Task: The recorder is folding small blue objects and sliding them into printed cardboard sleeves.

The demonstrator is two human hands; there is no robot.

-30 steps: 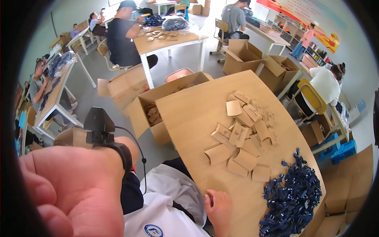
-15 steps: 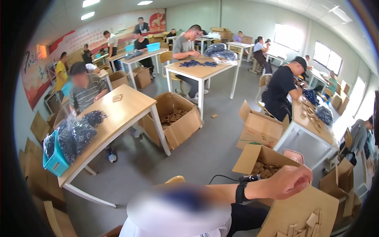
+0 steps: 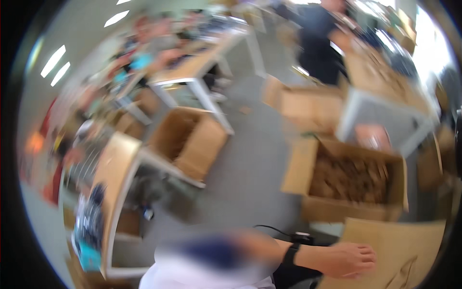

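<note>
At far left, a long wooden table runs down the frame, a blue bin near its lower end. In the centre, an open cardboard box stands on the grey floor. At lower centre, one arm with a black wrist strap reaches rightward; which hand it is cannot be told. Its fingers lie loosely curled, holding nothing, on the tan tabletop. Above it, a box of brown pieces stands open.
</note>
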